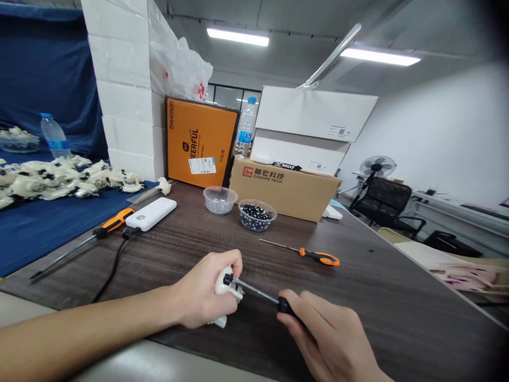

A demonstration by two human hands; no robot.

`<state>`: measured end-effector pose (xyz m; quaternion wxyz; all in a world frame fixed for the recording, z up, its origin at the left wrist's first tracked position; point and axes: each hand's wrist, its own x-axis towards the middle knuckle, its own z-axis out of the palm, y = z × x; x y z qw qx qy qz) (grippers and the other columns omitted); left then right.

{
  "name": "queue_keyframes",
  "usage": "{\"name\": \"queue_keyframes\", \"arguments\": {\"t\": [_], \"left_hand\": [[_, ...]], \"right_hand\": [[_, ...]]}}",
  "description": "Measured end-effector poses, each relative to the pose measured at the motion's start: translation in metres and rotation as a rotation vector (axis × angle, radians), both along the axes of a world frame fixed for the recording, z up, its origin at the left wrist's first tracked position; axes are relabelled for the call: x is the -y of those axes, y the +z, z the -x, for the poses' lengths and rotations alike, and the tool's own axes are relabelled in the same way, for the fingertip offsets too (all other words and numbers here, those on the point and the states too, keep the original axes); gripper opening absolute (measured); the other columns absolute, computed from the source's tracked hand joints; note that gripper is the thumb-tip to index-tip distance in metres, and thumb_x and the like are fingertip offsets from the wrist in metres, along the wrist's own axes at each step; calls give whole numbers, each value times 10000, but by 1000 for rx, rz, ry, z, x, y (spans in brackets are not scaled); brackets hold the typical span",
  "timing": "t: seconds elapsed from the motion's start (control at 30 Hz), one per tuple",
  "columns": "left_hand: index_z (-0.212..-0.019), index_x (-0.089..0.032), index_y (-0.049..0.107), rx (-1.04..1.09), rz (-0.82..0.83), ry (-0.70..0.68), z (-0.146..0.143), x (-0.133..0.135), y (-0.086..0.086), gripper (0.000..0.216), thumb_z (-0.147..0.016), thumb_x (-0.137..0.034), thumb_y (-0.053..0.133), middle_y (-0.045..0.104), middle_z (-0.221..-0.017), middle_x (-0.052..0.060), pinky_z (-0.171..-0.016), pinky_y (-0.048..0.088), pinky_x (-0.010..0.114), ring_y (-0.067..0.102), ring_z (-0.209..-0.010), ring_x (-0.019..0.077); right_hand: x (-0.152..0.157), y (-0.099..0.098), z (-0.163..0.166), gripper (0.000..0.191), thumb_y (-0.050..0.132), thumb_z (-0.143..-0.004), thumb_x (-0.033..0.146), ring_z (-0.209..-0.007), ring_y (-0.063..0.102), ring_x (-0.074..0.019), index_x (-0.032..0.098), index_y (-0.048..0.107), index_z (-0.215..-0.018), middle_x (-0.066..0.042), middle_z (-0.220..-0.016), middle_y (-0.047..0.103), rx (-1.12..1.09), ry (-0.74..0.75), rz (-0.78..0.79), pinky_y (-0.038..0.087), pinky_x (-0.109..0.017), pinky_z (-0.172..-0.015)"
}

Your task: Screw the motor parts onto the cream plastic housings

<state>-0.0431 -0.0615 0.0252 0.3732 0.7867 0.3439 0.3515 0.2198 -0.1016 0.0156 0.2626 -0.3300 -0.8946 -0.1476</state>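
Observation:
My left hand (pixel 210 292) is wrapped round a cream-white plastic part (pixel 222 282) that has a small black piece on its near face. In my right hand (pixel 326 329) is a screwdriver (pixel 258 293), held by its black handle. Its metal shaft points left, and the tip meets the black piece on the plastic part. My fingers cover much of both the part and the handle. Beyond my hands stands a clear round tub (pixel 256 216) of small black and silver pieces, probably screws. Beside it is another clear tub (pixel 220 200) with little visible inside.
An orange-handled screwdriver (pixel 320 257) lies to the right. Another screwdriver (pixel 115 220) lies left, near a white power bank (pixel 151 214) with a black cable. Several cream plastic parts (pixel 59 178) are heaped on blue cloth. Cardboard boxes (pixel 278 185) line the back.

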Motion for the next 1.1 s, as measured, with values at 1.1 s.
{"name": "queue_keyframes", "arguments": {"t": [1.1], "left_hand": [[-764, -226, 422, 127, 182, -71, -3, -3, -7, 167, -667, -212, 557, 426, -592, -83, -520, 276, 240, 361, -549, 105]], "right_hand": [[5, 3, 5, 312, 484, -1068, 442, -756, 678, -201, 263, 680, -904, -6, -855, 736, -271, -60, 421, 504, -302, -703]]}}
